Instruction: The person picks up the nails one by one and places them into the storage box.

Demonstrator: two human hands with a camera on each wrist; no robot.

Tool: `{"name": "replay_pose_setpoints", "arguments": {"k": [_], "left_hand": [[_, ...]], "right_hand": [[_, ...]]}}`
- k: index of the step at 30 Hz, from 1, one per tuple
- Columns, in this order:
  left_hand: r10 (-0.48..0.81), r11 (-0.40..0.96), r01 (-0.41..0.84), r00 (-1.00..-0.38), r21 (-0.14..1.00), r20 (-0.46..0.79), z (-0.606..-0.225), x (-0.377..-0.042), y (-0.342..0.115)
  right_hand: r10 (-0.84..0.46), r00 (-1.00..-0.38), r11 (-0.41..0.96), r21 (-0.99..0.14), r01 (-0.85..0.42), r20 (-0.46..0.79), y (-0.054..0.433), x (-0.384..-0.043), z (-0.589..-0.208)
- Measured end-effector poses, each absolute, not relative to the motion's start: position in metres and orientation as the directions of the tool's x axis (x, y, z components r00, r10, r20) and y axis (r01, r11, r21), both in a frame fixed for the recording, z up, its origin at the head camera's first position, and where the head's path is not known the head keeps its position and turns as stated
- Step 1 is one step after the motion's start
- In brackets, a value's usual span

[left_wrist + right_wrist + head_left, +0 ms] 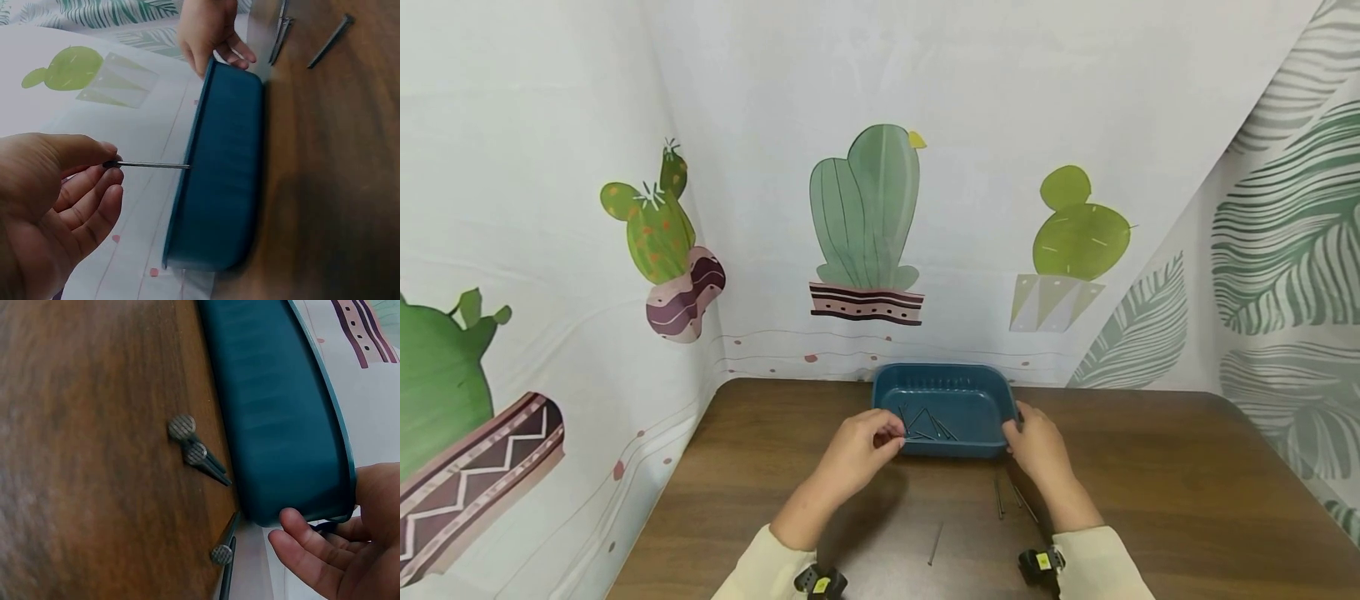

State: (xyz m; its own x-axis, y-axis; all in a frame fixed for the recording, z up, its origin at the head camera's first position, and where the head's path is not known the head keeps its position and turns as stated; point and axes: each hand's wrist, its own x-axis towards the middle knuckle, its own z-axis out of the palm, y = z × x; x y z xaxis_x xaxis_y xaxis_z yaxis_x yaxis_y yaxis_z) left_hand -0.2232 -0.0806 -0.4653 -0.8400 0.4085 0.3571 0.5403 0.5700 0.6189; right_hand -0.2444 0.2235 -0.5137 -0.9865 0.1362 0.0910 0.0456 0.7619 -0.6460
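Note:
A blue plastic tray (981, 407) stands at the table's back edge, with several nails (934, 423) lying loose in its left part. My left hand (859, 450) pinches one nail (153, 165) by its head end, between thumb and finger. In the left wrist view its shank extends toward the tray's near rim; whether it touches the rim I cannot tell. My right hand (1039, 446) grips the tray's right end, its thumb at the rim and its fingers around the corner.
On the brown table (760, 483), several nails (999, 498) lie near the tray's front right corner. A single nail (936, 543) lies closer to the front. A patterned cloth (760, 208) with printed cacti hangs behind the table.

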Motion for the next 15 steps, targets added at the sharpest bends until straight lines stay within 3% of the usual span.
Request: {"name": "replay_pose_setpoints", "arguments": {"k": [15], "left_hand": [[0.392,0.609,0.562,-0.827,0.56,0.403,-0.45,-0.249,-0.07]], "right_hand": [[0.132,-0.986,0.773,-0.633,0.036,0.104,0.222,-0.244,-0.513]]}}
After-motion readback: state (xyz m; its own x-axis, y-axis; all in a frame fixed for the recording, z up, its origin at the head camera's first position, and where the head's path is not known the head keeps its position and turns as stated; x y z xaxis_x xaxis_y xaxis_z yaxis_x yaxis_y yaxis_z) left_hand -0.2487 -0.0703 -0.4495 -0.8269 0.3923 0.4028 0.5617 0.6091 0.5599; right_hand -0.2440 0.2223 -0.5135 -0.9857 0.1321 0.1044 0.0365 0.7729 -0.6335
